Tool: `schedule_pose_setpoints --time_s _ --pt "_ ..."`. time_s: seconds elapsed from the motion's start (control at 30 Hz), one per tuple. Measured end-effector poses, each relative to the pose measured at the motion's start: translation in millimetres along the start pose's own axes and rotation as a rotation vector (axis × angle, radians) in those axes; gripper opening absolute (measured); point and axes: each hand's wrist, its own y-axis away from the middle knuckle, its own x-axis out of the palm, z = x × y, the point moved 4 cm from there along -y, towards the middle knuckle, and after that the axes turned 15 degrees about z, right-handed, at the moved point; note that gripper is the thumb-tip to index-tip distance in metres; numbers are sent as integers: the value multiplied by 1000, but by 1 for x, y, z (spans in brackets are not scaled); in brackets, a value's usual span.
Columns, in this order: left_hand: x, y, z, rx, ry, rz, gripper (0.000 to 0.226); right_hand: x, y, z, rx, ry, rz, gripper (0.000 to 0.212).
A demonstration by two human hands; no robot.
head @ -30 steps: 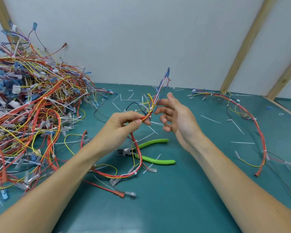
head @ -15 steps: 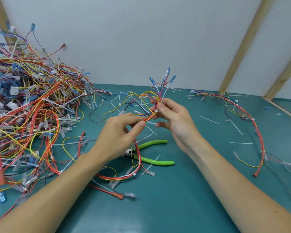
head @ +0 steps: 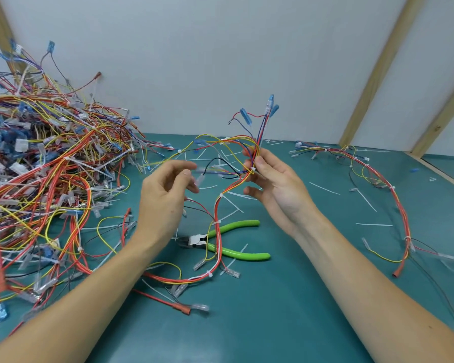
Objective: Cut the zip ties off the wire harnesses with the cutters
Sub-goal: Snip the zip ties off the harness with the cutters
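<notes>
My right hand (head: 273, 184) pinches a wire harness (head: 218, 213) of red, orange and yellow wires near a white zip tie (head: 252, 169); blue connectors stick up above the fingers. The harness hangs down to the table and loops under my left forearm. My left hand (head: 165, 195) hovers just left of the harness with loosely curled fingers and holds nothing. The green-handled cutters (head: 228, 239) lie on the teal table (head: 286, 310) below both hands, partly under the harness wires, untouched.
A big tangled pile of wire harnesses (head: 42, 179) fills the left side. Another harness (head: 385, 189) curves across the right of the table. Cut white zip-tie pieces (head: 324, 188) lie scattered. Wooden posts (head: 378, 72) lean against the white back wall.
My left hand has let go of the harness and moved left. My right hand now holds the harness alone and has raised it a little.
</notes>
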Motion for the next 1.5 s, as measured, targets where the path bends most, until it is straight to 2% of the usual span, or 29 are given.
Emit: schedule_pose_setpoints --time_s 0.23,0.4,0.63,0.73,0.83,0.9,1.0,1.13,1.23,1.33,1.5 --pt "-13 -3 0 25 -12 -188 30 -5 0 -4 38 -178 -63 24" --pt "-17 -4 3 14 -12 -193 35 -5 1 -4 68 -236 -70 24" --pt "-21 -8 15 -87 -31 -233 19 -9 0 -5 82 -333 -77 25" --pt "-29 -9 23 -164 22 -300 22 -11 -1 -7 82 -443 -77 24" --pt "-35 -10 25 -196 31 -349 12 -13 -1 -7 75 -565 -96 22" --pt "-34 -12 25 -214 36 -282 27 -14 -1 -6 76 -608 -107 23" --pt "-19 -13 17 -179 87 -71 18 -14 0 -5 81 -639 -110 23" --pt "-15 -12 6 -77 20 -36 24 -20 1 -3 80 -676 -136 15" --pt "-20 -15 5 -147 135 51 33 -29 2 1 65 -695 -161 10" --pt "-22 -16 4 -179 124 180 41 -39 2 3 52 -722 -178 13" --pt "-19 -14 -8 -29 156 260 43 -57 2 4 3 -825 -205 16"
